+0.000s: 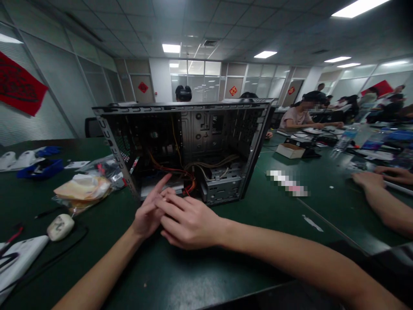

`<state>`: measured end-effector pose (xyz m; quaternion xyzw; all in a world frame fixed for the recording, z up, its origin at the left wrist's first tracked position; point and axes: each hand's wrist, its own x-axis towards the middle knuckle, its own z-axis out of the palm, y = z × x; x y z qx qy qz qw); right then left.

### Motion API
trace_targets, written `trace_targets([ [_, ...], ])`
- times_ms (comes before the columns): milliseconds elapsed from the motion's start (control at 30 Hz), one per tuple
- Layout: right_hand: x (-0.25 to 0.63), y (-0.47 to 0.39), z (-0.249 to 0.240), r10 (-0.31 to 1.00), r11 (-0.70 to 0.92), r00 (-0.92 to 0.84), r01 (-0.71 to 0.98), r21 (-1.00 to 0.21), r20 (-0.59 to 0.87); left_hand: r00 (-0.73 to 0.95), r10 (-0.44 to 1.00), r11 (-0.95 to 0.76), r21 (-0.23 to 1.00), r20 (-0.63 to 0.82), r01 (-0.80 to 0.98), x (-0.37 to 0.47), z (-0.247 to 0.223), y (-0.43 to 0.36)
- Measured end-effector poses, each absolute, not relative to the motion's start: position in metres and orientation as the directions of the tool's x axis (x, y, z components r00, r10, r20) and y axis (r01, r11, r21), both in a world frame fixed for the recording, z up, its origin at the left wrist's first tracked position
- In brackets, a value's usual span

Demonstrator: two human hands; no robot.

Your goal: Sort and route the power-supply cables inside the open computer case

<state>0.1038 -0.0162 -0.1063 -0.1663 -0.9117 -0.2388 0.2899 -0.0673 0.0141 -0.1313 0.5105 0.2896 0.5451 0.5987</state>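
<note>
An open computer case (222,129) stands upright in front of me, its side panel off. Coloured cables (192,178) hang inside it, and a metal drive cage (222,189) sits low at its right. Close before the lower edge of the case, my two hands meet. My left hand (148,215) is turned palm up, its index finger stretched out towards the case. Over its palm lies my right hand (190,219), fingers bent and tips pressed together against the left fingers. Whatever is between those fingertips is too small or hidden to make out.
Left on the green table lie a plastic bag of parts (84,189), a pale computer mouse (60,227), a blue tray (40,168) and a white device (24,262). At the right are another person's hands (368,178), a small box (289,150) and a bottle (345,140).
</note>
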Motion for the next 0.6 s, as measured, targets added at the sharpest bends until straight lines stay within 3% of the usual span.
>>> trace_targets([
  [133,0.162,-0.012,-0.16,0.074,0.875,-0.82,0.327,0.357,0.568,0.414,0.894,0.113,0.807,0.172,-0.58,-0.063,-0.121,0.018],
  [333,0.182,0.003,-0.193,0.381,0.89,-0.774,0.455,0.026,0.506,0.452,0.884,0.254,0.683,0.124,-0.684,-0.058,-0.107,0.032],
  [433,0.174,0.005,-0.192,0.361,0.911,-0.802,0.412,0.003,0.476,0.396,0.904,0.144,0.758,0.161,-0.636,-0.059,-0.109,0.031],
  [533,0.17,0.005,-0.191,0.342,0.922,-0.817,0.388,0.005,0.464,0.354,0.884,-0.134,0.892,0.304,-0.431,-0.061,-0.121,0.025],
  [600,0.17,0.004,-0.192,0.337,0.925,-0.811,0.38,-0.007,0.479,0.357,0.858,-0.277,0.917,0.37,-0.286,-0.061,-0.134,0.018],
])
